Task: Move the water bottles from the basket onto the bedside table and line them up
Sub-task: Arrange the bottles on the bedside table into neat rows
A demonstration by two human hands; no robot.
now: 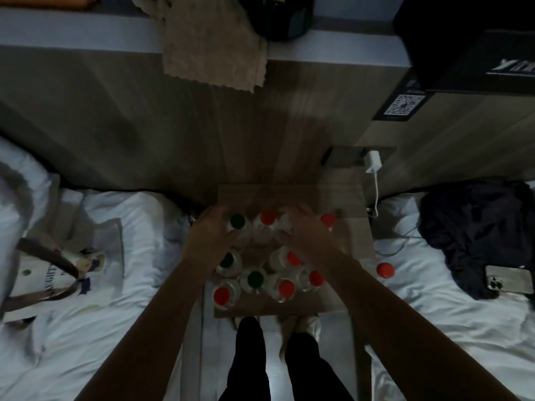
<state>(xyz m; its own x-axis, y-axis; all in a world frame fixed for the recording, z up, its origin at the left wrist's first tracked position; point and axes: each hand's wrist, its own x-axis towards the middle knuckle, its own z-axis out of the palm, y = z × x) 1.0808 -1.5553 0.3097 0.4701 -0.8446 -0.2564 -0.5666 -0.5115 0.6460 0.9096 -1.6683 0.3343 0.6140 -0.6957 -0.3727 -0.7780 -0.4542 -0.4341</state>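
Note:
Several clear water bottles stand on the wooden bedside table [341,204] between two beds. My left hand [210,231] curls round a green-capped bottle [238,222] in the back row. My right hand [307,231] grips another back-row bottle [282,225] whose cap is hidden by my fingers. It stands between a red-capped bottle [268,217] and a second red-capped bottle [328,219]. Nearer me stand more bottles, with red caps [222,295] and green caps [255,279]. One red-capped bottle [385,270] lies on the right bed. No basket is in view.
A tote bag [43,273] lies on the left bed. On the right bed are dark clothing [474,227] and a phone [509,282]. A white charger [373,162] hangs from the wall socket, its cable beside the table. My legs [249,357] stand before the table's front edge.

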